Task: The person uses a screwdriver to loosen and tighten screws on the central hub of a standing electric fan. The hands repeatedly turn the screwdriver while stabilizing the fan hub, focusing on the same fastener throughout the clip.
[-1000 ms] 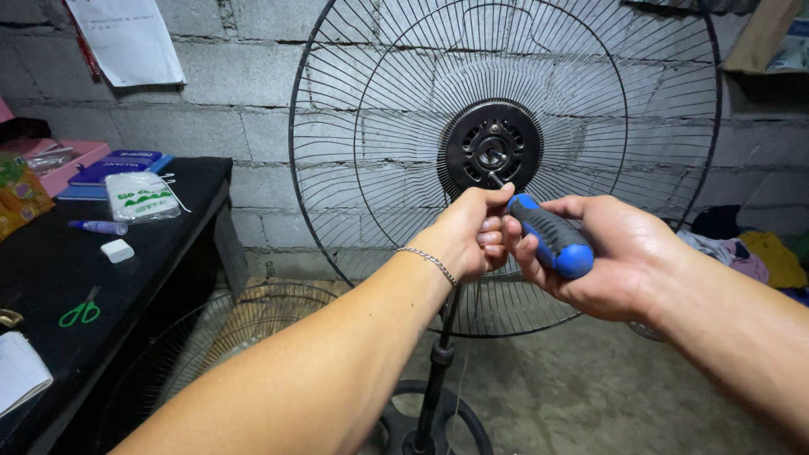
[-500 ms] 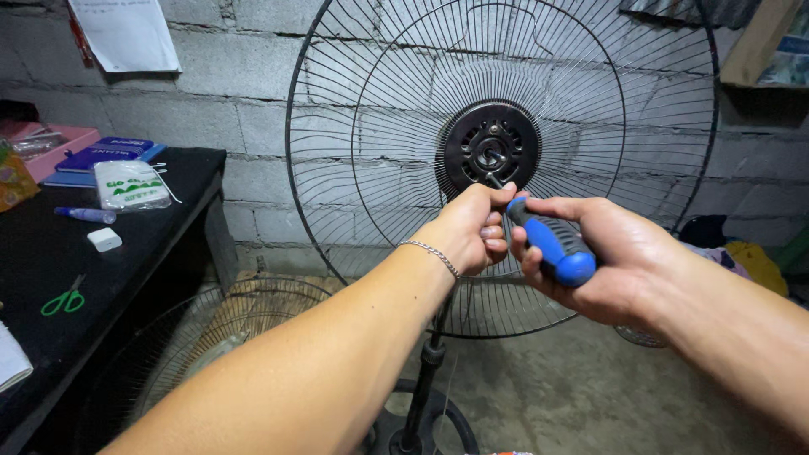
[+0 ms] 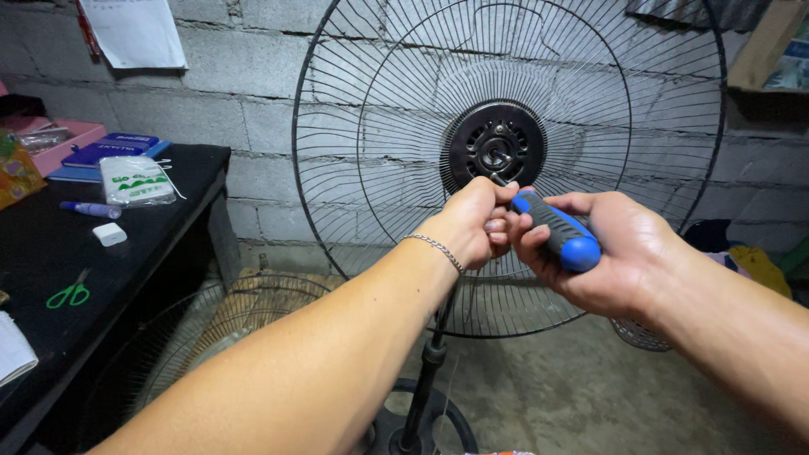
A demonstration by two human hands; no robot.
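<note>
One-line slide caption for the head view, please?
Right hand drives blue-handled screwdriver at fan hub; left hand steadies the tip.

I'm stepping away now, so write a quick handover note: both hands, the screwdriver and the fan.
Right hand: wrapped around the blue and black handle of the screwdriver, which points up and left toward the fan hub.
Left hand: pinched at the screwdriver's shaft just below the hub, steadying it.
Fan: the rear grille is on the stand; no blade or front guard is mounted. A second grille lies on the floor, lower left.
Done: front already off.
Left: the tip is at the hub's lower edge; the screw itself is hidden.
</note>
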